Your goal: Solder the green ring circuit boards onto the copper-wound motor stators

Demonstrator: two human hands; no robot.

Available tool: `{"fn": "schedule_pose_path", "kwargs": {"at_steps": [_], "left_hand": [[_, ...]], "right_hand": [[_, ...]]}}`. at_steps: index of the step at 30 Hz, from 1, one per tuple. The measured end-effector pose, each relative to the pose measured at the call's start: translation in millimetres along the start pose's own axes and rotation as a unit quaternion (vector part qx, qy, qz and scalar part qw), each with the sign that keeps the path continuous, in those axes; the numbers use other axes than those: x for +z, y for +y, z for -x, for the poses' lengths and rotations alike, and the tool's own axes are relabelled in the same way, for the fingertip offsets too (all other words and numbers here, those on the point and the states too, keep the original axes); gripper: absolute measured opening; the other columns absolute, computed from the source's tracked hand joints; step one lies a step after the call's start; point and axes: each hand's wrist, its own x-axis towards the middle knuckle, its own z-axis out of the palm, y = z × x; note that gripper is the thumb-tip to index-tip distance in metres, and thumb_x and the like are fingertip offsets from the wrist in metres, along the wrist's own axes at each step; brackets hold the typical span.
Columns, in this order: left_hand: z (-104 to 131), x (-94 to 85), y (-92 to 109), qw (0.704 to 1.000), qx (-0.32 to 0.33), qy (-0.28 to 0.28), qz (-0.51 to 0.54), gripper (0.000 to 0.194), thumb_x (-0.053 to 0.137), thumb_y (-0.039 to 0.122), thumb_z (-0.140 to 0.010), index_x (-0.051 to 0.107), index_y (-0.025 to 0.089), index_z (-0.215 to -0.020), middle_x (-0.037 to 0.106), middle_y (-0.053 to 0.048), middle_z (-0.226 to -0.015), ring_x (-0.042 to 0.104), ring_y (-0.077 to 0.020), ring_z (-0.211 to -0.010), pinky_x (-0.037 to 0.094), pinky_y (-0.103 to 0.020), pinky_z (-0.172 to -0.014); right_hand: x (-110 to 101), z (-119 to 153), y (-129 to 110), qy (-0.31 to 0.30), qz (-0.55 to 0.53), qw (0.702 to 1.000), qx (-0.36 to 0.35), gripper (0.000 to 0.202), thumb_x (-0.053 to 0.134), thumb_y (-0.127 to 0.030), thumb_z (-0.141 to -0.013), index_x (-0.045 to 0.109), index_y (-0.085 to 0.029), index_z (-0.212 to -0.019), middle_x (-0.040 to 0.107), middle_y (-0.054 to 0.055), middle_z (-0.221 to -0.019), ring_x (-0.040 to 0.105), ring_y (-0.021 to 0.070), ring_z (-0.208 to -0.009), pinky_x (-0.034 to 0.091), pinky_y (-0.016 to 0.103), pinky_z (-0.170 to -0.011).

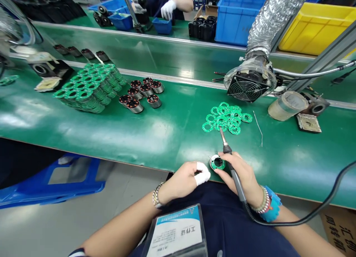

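Observation:
My right hand (241, 175) grips a soldering iron (226, 145) whose tip points away toward a loose pile of green ring circuit boards (226, 118). A small motor part with a green ring board on top (217, 162) stands at the table's near edge, touching my right fingers. My left hand (187, 179), with white tape on a fingertip, rests curled just left of that part and holds nothing I can see. The iron's black cord (319, 208) loops off to the right.
Stacks of green ring boards (89, 87) and several copper-wound motor stators (141, 93) lie at the left. A fume fan on a foil duct (249, 82), a tape roll (286, 105) and a thin solder wire (258, 128) sit right. Across the conveyor, another person's gloved hands (168, 8) work.

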Motion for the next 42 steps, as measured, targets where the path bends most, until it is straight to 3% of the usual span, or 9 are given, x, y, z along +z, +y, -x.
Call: {"fn": "schedule_pose_path", "kwargs": {"at_steps": [3,6,9,13,15,18,23,36,42], "left_hand": [[3,-13.2,-9,0.999,0.003,0.003,-0.038,0.022,0.042,0.024,-0.088,0.062,0.015,-0.082,0.063,-0.002,-0.072,0.056,-0.0106,-0.057,0.045,-0.022,-0.056],[2,-18.6,-20,0.982,0.119,0.078,-0.125,0.018,0.048,0.021,-0.086,0.063,0.017,-0.095,0.067,-0.005,-0.086,0.061,-0.0138,-0.076,0.047,-0.025,-0.07],[-5,-16.7,-25,0.964,0.223,0.042,-0.135,0.019,0.048,0.018,-0.087,0.065,0.018,-0.095,0.068,-0.006,-0.087,0.062,-0.0133,-0.078,0.048,-0.023,-0.07],[-16,-14.3,-19,0.954,0.266,0.011,-0.136,0.017,0.05,0.021,-0.086,0.066,0.018,-0.089,0.068,-0.006,-0.084,0.062,-0.0138,-0.078,0.047,-0.024,-0.07],[-19,-13.5,-13,0.965,0.243,0.002,-0.098,0.013,0.055,0.025,-0.083,0.067,0.018,-0.085,0.066,-0.005,-0.081,0.061,-0.0135,-0.076,0.046,-0.024,-0.07],[-20,-9.4,-5,0.989,0.132,0.027,0.053,0.009,0.063,0.025,-0.076,0.064,0.016,-0.073,0.062,-0.002,-0.074,0.057,-0.0118,-0.069,0.045,-0.023,-0.065],[-22,0.5,1,0.96,-0.044,0.049,0.273,0.013,0.066,0.02,-0.064,0.055,0.014,-0.061,0.051,0.004,-0.058,0.044,-0.0065,-0.051,0.036,-0.019,-0.049],[-23,-1.4,-2,0.939,-0.088,0.043,0.329,0.014,0.065,0.024,-0.065,0.056,0.013,-0.063,0.052,0.003,-0.053,0.046,-0.0067,-0.047,0.038,-0.019,-0.047],[-17,5.0,0,0.921,-0.106,0.062,0.37,0.018,0.065,0.029,-0.069,0.056,0.013,-0.068,0.056,0.001,-0.058,0.053,-0.0085,-0.051,0.044,-0.02,-0.05]], "right_hand": [[-1,0,0,0.005,0.001,1.0,0.002,0.034,0.059,-0.018,-0.082,0.048,-0.017,-0.113,0.061,0.01,-0.1,0.057,0.0212,-0.092,0.05,0.035,-0.08],[0,1,-1,0.006,0.002,1.0,0.005,0.033,0.059,-0.019,-0.082,0.048,-0.018,-0.113,0.061,0.01,-0.1,0.058,0.0214,-0.093,0.05,0.036,-0.081],[0,1,-1,0.006,0.002,1.0,0.006,0.033,0.058,-0.02,-0.082,0.048,-0.019,-0.113,0.061,0.01,-0.101,0.058,0.0218,-0.094,0.05,0.037,-0.082],[1,1,0,0.006,0.0,1.0,0.003,0.033,0.058,-0.02,-0.082,0.047,-0.019,-0.114,0.061,0.01,-0.101,0.058,0.0213,-0.092,0.051,0.036,-0.08],[1,1,1,0.008,0.004,1.0,-0.001,0.034,0.058,-0.02,-0.082,0.047,-0.019,-0.115,0.061,0.01,-0.101,0.058,0.0211,-0.091,0.051,0.036,-0.078],[0,1,0,0.011,0.008,1.0,-0.003,0.036,0.058,-0.02,-0.082,0.046,-0.019,-0.116,0.062,0.01,-0.101,0.059,0.0213,-0.091,0.052,0.036,-0.078],[-6,-9,-6,0.022,-0.02,0.999,-0.024,0.03,0.055,-0.013,-0.082,0.051,-0.021,-0.111,0.062,0.008,-0.099,0.057,0.0204,-0.092,0.051,0.035,-0.079],[-1,-16,5,-0.02,0.091,0.981,-0.172,0.027,0.048,-0.011,-0.085,0.055,-0.02,-0.109,0.06,0.005,-0.074,0.053,0.0218,-0.087,0.045,0.036,-0.073],[5,-15,-3,0.028,0.027,0.992,-0.118,0.026,0.049,-0.007,-0.081,0.056,-0.02,-0.103,0.061,0.005,-0.075,0.056,0.0198,-0.082,0.048,0.036,-0.074]]}}
